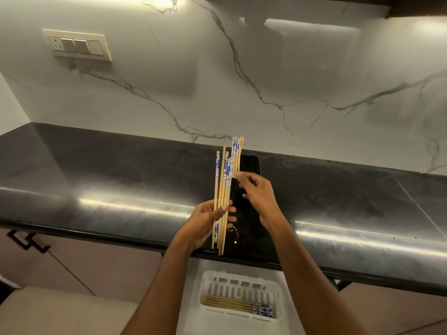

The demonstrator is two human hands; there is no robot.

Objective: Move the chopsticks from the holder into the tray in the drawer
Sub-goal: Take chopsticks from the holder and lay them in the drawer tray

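Left hand (208,221) closed around a bundle of chopsticks (221,189), upright over the bench (121,180) front edge. Right hand (258,192) pinches more sticks standing in the black holder (244,189). Below, white tray (242,284) in drawer holds several chopsticks lying flat.

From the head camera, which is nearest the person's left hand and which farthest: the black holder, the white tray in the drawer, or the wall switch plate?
1. Black holder: just right of the left hand, on the counter.
2. White tray: below, in the open drawer.
3. Switch plate: far up-left on the wall.
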